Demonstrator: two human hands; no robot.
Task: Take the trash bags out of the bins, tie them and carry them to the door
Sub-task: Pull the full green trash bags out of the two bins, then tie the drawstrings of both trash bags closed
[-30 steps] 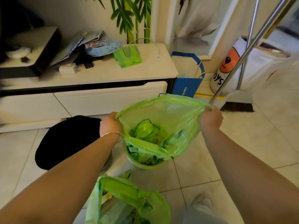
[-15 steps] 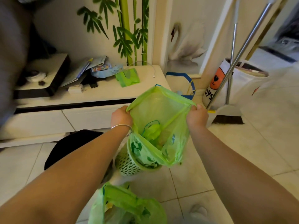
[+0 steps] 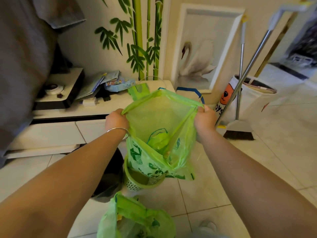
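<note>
— Well, head view first: left hand (image 3: 116,120) pinching one side of the trash bag (image 3: 159,134) rim, right hand (image 3: 205,121) pinching the other, fingers of both curled tight on the thin green film. Mouth stretched wide between them.

— And the bag itself? Clear of the bin?

— Lifted mostly out, bottom hanging just above or barely touching the rim of the green bin (image 3: 137,183); hard to tell which. Crumpled green rubbish sitting low inside.

— Risks, then?

— Likely a tear: film pulled taut between two small pinch points, load sagging below. Could also snag a corner on the bin rim and tip the light mesh bin over. Mouth wide open, so any tilt probably spills rubbish onto the floor tiles (image 3: 214,186).

— Anything nearby to hit?

— Second green bag (image 3: 137,219) lying open on the floor right below, just in front of the feet; easy to step on or kick while turning. Black bin (image 3: 109,177) just beside the green one on the left. Broom (image 3: 239,131) with its dustpan leaning near the right hand, handle close enough to knock with a swing of the bag.

— Safest next move?

— Probably gathering the rim together before carrying anywhere.

— Other views?

— None; only the head camera.
</note>
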